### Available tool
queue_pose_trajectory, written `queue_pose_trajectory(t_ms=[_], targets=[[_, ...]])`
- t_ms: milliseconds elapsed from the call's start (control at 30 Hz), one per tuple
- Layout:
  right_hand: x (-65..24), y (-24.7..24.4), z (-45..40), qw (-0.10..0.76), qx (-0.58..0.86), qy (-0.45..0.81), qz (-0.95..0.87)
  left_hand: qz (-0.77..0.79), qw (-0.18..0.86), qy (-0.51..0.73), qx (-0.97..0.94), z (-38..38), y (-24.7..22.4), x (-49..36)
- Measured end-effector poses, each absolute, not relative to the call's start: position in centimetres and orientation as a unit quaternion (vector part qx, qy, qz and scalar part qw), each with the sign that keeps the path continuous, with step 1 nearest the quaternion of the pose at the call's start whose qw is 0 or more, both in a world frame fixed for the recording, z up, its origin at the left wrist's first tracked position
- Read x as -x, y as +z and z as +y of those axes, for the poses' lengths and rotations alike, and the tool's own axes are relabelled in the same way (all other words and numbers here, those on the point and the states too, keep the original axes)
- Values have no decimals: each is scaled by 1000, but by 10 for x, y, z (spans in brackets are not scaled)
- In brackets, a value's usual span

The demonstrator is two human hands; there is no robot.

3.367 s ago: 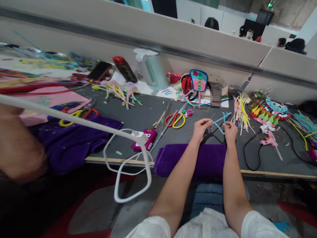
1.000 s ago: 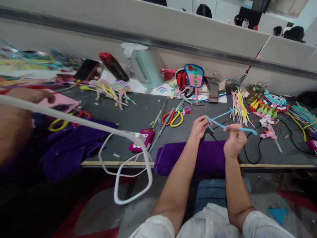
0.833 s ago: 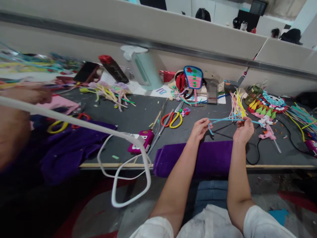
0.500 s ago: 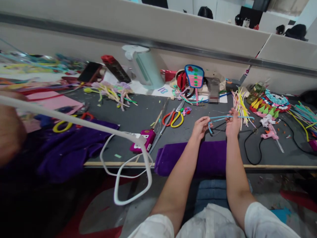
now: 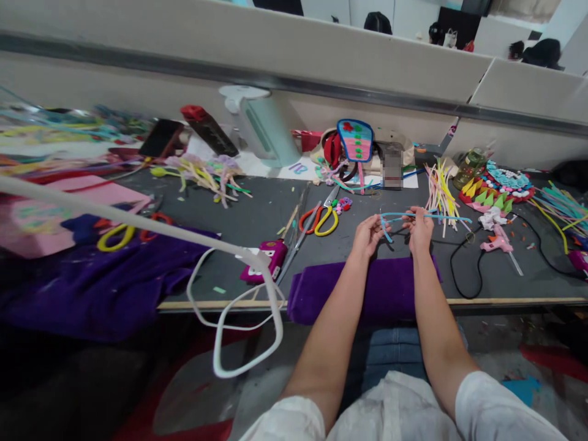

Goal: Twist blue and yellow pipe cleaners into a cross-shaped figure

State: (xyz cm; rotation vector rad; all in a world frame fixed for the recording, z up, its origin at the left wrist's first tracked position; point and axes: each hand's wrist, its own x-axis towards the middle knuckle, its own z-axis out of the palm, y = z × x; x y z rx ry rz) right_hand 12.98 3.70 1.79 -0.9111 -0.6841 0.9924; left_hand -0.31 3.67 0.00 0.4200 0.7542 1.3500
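Observation:
A light blue pipe cleaner (image 5: 452, 218) runs between my two hands, above the desk. My left hand (image 5: 369, 234) has its fingers closed around the bent end, where a short piece hangs down. My right hand (image 5: 419, 229) pinches the strand farther along, and its free end sticks out to the right. A thin wire seems to be among the fingers, too fine to make out. Beneath my forearms lies a folded purple cloth (image 5: 390, 288) at the desk's front edge.
Scissors (image 5: 327, 220) lie left of my hands, near a purple power strip (image 5: 266, 260). A white looped cable or tube (image 5: 248, 365) crosses the left foreground. To the right are a pink glue gun (image 5: 498, 240), its black cord and a bundle of pastel pipe cleaners (image 5: 441, 193).
A co-worker's hand at the left edge has gone out of view. My hands have shifted slightly, and the short blue end has swung to a new angle.

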Motion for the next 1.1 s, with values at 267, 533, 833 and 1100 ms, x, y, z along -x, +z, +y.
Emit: queue_pose_trajectory(t_ms=[267,533,833,1100], targets=[[-129,17,36,724,400,477,-299,374,674,605,-199,36,-4,3],[-146,10,44,748,448,454,-185,371,626,638,-254,35,-4,0],[-157,12,37,763,463,415,-174,352,568,661,-341,31,2,-3],[-151,15,33,555,497,560,-363,341,558,648,-391,29,4,-1]])
